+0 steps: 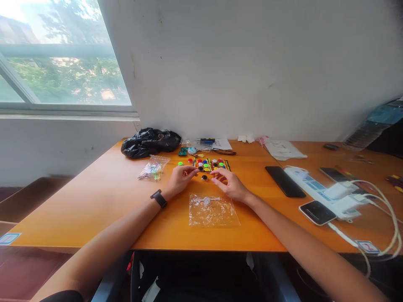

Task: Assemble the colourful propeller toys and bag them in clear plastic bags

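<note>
A small round black-and-white button piece (204, 178) lies on the table between my two hands. My left hand (181, 178), with a dark watch at its wrist, has thumb and forefinger drawn together just left of that piece; whatever may be between them is too small to make out. On the other side, my right hand (231, 183) is curved with its fingers apart, close to the piece. Just beyond both hands are rows of colourful round button pieces (206, 167) and striped strips. A clear plastic bag (214, 214) holding a white round-headed part (207, 201) lies flat nearer to me.
Left stands a clear bag of small parts (154, 167), with a black plastic bag (151, 142) behind it. Glasses (224, 152) and papers are at the back. On the right are a black phone (285, 181), a power strip (310, 188) with chargers and cables, and another phone (317, 212).
</note>
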`<state>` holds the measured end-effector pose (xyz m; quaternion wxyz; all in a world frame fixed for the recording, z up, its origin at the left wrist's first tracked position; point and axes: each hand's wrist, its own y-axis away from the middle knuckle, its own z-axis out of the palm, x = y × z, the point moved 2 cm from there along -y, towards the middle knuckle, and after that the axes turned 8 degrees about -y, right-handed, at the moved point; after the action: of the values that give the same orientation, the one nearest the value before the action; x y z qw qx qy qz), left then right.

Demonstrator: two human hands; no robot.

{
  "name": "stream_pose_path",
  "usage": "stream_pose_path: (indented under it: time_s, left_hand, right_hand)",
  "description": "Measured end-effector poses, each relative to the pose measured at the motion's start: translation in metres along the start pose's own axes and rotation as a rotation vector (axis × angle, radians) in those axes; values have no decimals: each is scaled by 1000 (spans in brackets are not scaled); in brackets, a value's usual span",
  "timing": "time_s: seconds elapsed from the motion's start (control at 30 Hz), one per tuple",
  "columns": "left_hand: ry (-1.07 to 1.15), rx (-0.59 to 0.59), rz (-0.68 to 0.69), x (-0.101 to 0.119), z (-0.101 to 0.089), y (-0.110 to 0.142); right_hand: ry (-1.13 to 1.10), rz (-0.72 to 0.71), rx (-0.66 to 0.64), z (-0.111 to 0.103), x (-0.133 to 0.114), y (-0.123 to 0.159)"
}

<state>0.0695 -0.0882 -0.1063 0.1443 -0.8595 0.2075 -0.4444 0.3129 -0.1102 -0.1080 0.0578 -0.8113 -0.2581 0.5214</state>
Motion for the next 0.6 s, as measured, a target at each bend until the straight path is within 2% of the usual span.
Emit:
stream_pose_path:
  time_s: [0.07,0.2,0.43,0.6]
  left_hand:
    - [-15,-28,17,1,0,0]
    - [-37,-5,53,-2,4,1]
    - [-108,-72,143,-5,11,3]
    - [-167,-90,221,-5,11,6]
  right_hand:
    - [-19,30,11,0,0,-1]
    - [-65,80,32,0,3,-2]
    - [-393,362,21,0,14,-5]
    - [-497,413,-12,-2,16,-7]
